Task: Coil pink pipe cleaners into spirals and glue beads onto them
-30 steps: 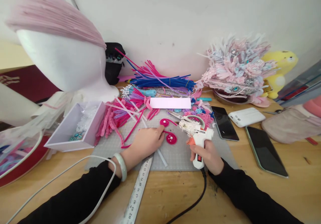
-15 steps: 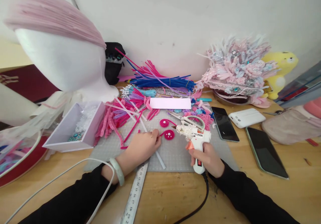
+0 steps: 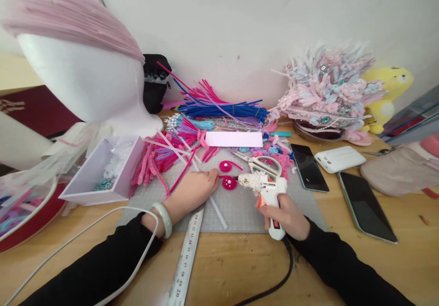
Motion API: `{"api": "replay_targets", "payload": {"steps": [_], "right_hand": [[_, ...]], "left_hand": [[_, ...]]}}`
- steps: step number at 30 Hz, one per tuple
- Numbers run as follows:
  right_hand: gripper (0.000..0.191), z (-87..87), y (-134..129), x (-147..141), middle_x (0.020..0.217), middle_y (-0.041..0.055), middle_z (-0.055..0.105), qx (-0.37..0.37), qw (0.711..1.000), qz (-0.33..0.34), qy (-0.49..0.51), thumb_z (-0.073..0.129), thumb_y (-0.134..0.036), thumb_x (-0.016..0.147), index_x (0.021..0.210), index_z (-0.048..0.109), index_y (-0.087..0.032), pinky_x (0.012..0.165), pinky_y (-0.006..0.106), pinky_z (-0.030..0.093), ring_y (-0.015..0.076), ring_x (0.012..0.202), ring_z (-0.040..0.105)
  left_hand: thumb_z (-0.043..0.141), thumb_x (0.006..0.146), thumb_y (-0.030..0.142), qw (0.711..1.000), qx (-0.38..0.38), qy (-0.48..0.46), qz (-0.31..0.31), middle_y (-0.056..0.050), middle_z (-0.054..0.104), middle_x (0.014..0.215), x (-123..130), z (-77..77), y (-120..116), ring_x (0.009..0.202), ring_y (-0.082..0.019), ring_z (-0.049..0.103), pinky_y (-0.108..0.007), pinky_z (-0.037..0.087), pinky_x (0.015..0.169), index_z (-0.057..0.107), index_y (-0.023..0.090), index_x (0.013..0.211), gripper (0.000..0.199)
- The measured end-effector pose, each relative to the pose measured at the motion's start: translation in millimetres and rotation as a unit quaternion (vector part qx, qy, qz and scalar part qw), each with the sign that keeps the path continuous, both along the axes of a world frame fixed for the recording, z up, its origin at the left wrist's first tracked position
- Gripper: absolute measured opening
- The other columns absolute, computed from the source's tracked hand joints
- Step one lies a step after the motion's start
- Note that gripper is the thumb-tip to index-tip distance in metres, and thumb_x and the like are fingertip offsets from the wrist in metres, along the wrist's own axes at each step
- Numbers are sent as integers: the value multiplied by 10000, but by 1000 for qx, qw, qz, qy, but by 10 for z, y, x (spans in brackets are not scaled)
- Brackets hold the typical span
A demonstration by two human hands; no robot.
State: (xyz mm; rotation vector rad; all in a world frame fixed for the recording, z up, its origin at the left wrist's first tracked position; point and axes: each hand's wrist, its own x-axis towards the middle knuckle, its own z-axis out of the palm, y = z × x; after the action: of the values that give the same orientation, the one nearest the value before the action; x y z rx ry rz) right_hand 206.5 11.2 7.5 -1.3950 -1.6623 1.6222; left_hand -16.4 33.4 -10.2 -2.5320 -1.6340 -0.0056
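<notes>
My left hand (image 3: 194,188) pinches the tail of a magenta pipe cleaner coil (image 3: 229,184) dotted with small white beads. In my right hand (image 3: 290,217) is a white hot glue gun (image 3: 277,188), gripped by its handle, with a finger at the orange trigger. Its nozzle, crusted with dried glue, points left and appears to meet the coil's upper edge; whether they touch I cannot tell. Just behind lies another magenta coil (image 3: 225,166) with a loose tail. A clear glue stick (image 3: 218,213) and a steel ruler (image 3: 187,260) lie by my left hand.
Scissors (image 3: 262,166) rest on the grey cutting mat (image 3: 240,219) behind the glue gun. Pipe cleaner bundles (image 3: 222,110) fill the back. A white bead box (image 3: 120,178) and foam head (image 3: 85,82) stand left; phones (image 3: 366,207) lie right. A white cable (image 3: 68,246) crosses my left forearm.
The glue gun's nozzle has come slightly left and down to the beaded coil's upper edge. My left hand has risen slightly with the coil's tail. The view has shifted a little.
</notes>
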Motion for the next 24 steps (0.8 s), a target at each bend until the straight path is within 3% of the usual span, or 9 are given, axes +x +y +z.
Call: {"api": "replay_targets", "payload": {"steps": [6,24], "right_hand": [[140,3,-19,6,349,-29,483,-2,1000,6,-2,471,-196,625,496,502,-155,372,194,360,102,350,484],[76,-32,-16,-7,350,-50,467,16,1000,12,5,461,-203,630,566,477,-165,393,198,373,102,354,481]], "left_hand": [[321,822,193,997,50,23,-52,-38,579,526,-37,-35,-1,473,-214,581,-274,398,417,488,141,804,176],[307,831,211,996,70,4,-52,-19,584,525,-47,-84,-7,457,-196,574,-257,380,406,474,156,818,176]]}}
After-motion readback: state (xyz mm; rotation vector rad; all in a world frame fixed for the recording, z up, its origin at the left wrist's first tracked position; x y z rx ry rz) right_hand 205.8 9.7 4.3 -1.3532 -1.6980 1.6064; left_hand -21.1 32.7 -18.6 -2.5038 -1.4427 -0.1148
